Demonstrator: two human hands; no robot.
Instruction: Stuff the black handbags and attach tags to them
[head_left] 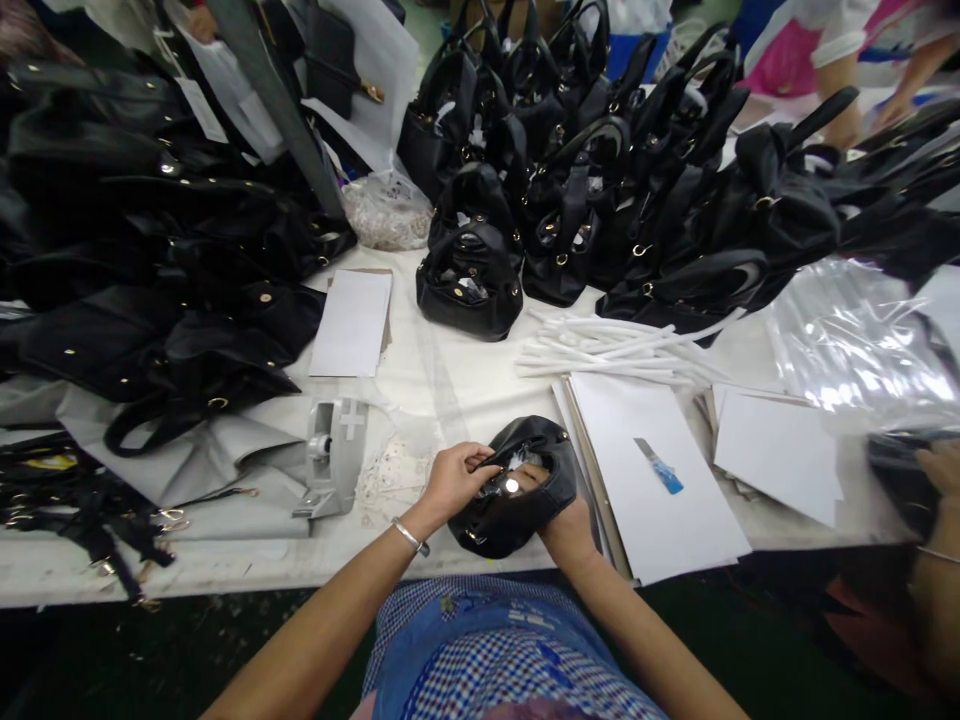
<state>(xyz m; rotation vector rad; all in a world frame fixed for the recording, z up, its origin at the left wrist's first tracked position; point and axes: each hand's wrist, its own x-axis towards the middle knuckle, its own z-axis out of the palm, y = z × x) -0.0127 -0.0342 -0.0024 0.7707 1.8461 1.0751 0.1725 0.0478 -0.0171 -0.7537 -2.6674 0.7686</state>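
One black bag (501,522) is at the near edge of the white surface (407,310), with its top open. The left hand (454,482) pinches its rim. The right hand (568,528) is at its side, but most fingers hide, so I cannot tell its grip. This bag looks part done; what is left does not show. Other black bags (471,308) are too many to count. I see one blue knife (663,470) and one grey tape holder (341,462).

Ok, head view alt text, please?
A person's left hand and right hand hold a black leather-look handbag at a white-covered table, between a grey plastic tape dispenser and stacked white sheets. More black handbags crowd behind.
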